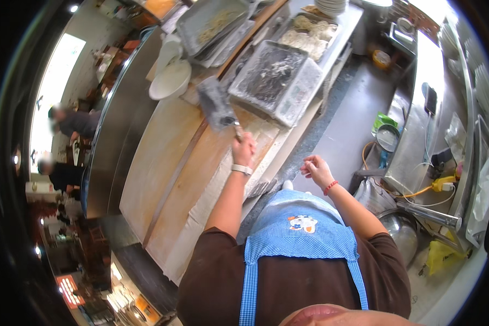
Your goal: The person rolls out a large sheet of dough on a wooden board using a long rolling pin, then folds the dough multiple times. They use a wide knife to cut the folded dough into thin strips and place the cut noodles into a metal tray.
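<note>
My left hand (243, 150) grips the handle of a wide metal cleaver-like blade (216, 102), blurred at its edges. The blade is over the wooden work board (179, 146), close to a floury metal tray (269, 77). A cloth (212, 185) lies along the board's near side. My right hand (316, 171) is raised beside the table above the floor, fingers loosely curled, and I see nothing in it.
Noodles lie in a tray (212, 30) beyond the board, near a white bowl (170, 81). Another tray (334, 34) holds dough. At right runs a steel counter (417, 122) with a phone (430, 101) and cables. Two people (79, 122) are beyond the partition.
</note>
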